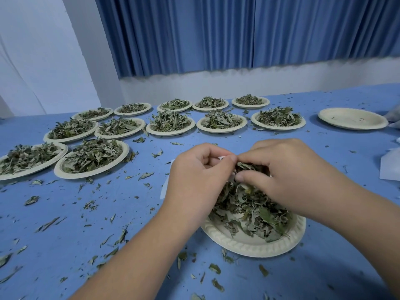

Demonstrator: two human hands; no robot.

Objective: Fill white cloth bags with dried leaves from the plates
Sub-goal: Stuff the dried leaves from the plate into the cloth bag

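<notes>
A cream paper plate (pixel 249 243) heaped with dried leaves (pixel 253 211) sits right in front of me on the blue table. Over its far edge my left hand (pixel 199 176) pinches the mouth of a white cloth bag (pixel 165 189); most of the bag is hidden behind that hand. My right hand (pixel 287 172) is closed around a bunch of dried leaves at the bag's opening, fingertips meeting those of the left hand.
Several leaf-filled plates (pixel 91 159) stand in rows across the back left and middle. An empty plate (pixel 352 118) lies at the far right. White cloth (pixel 390 167) shows at the right edge. Loose leaf bits (pixel 91 204) litter the table.
</notes>
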